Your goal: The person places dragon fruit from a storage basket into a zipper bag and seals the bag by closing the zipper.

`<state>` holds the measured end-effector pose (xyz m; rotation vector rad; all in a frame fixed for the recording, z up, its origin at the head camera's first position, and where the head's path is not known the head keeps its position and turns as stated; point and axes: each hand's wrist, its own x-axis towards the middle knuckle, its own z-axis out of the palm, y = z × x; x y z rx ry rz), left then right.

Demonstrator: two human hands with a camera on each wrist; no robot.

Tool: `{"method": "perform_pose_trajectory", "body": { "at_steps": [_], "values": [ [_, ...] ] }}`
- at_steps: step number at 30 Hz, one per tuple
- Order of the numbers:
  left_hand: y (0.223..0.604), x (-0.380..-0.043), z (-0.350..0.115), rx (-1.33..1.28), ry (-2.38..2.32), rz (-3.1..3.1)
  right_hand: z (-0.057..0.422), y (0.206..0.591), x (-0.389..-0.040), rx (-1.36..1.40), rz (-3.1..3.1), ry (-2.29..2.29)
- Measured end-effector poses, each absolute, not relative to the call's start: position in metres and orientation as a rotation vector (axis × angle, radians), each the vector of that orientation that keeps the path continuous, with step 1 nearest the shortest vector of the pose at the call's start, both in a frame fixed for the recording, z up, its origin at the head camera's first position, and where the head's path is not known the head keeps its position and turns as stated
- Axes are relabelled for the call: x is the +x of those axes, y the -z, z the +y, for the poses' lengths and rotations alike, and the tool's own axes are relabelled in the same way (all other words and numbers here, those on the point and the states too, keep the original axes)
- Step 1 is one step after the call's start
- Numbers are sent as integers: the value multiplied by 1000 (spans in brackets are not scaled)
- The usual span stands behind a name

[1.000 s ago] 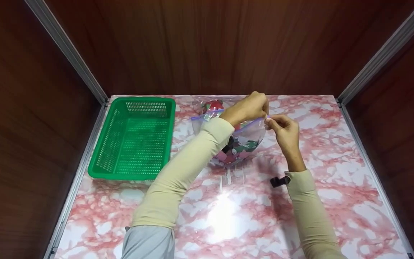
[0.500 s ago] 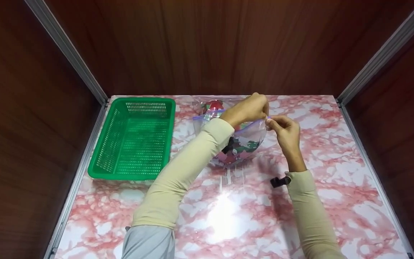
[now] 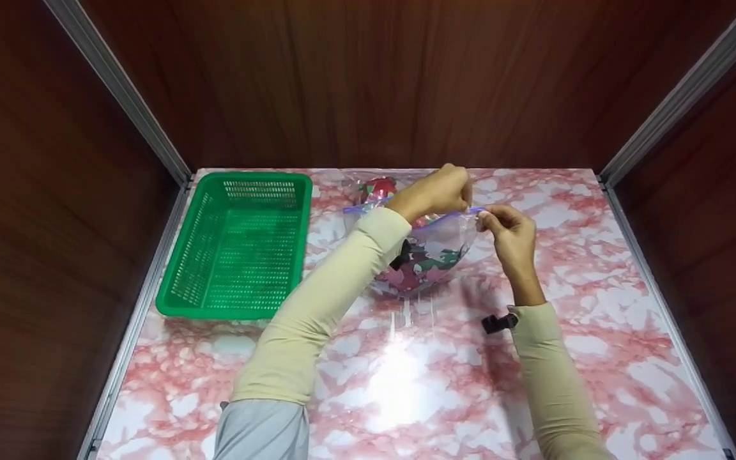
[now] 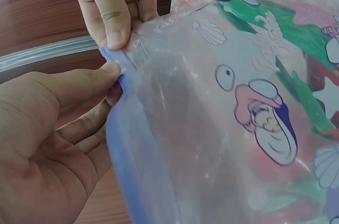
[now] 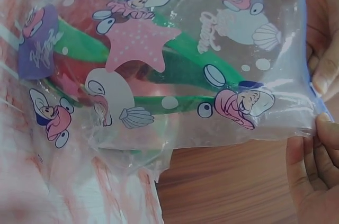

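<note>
A clear zip bag (image 3: 435, 249) printed with cartoon shells and a pink starfish (image 5: 139, 44) stands at the back middle of the table, with red and green contents that I cannot make out. My left hand (image 3: 439, 190) reaches across it and pinches the purple zip strip (image 4: 124, 150) between thumb and fingers near the right corner. Just to its right, my right hand (image 3: 512, 235) pinches the strip's corner end. The left wrist view has both hands' fingertips close together on the strip. My left forearm hides part of the bag in the head view.
A green plastic basket (image 3: 307, 255) stands on the left of the pink marbled table (image 3: 598, 358). Behind the zip bag lies clear plastic with a red and green item (image 3: 377, 190). Dark wooden panels (image 3: 368, 83) enclose the back and sides.
My left hand has slid slightly left along the zip strip, and my right hand has shifted slightly right. More of the purple strip shows between them.
</note>
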<state>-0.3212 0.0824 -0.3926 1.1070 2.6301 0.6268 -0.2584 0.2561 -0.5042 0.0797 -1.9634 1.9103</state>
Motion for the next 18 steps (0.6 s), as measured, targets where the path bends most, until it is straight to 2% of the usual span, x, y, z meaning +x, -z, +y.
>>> {"method": "perform_pose_trajectory", "body": {
  "at_steps": [18],
  "values": [
    [383, -323, 60, 1021, -634, 2583, 256, 501, -260, 59, -1942, -1948]
  ]
}}
